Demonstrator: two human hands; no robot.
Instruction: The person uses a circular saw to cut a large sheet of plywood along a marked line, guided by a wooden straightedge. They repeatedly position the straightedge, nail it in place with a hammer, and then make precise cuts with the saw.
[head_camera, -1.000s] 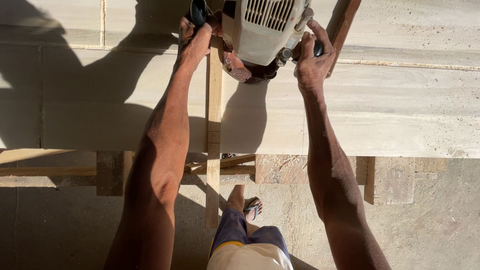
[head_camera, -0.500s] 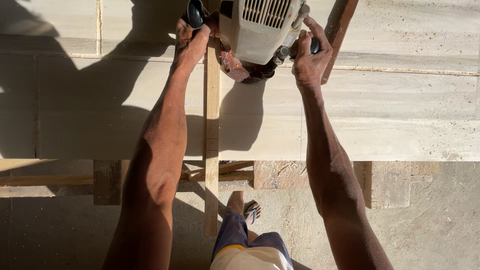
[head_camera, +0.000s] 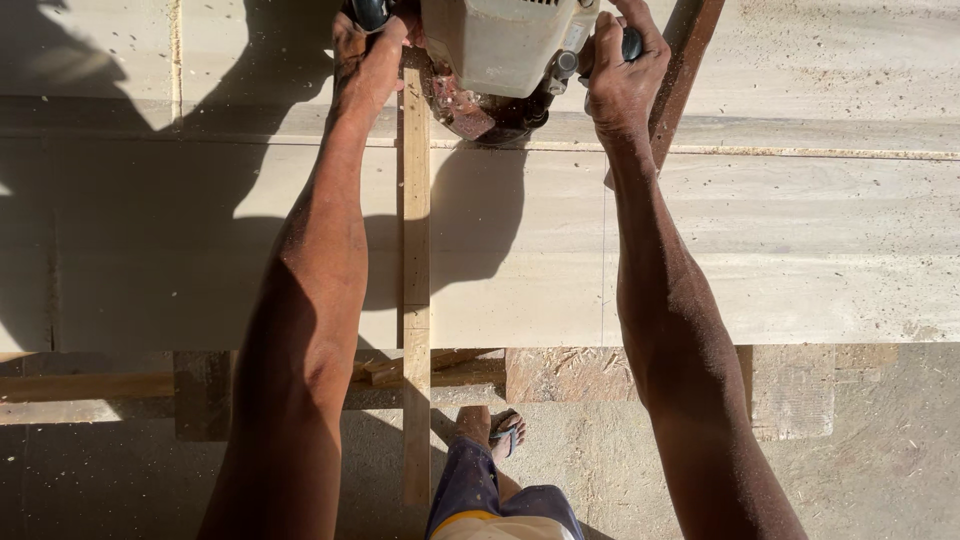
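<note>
Guiding router (head_camera: 505, 60) along wood strip (head_camera: 415, 250) on board (head_camera: 780, 240) | left hand (head_camera: 365, 50), right hand (head_camera: 620, 75) clenched on its handles | next, we judge: steady push, base flat.

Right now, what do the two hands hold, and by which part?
Both grip the off-white power tool: left hand and right hand each on a dark side handle.

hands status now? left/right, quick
Left hand: closed on the power tool's dark knob.
Right hand: closed on the tool's other handle.
</note>
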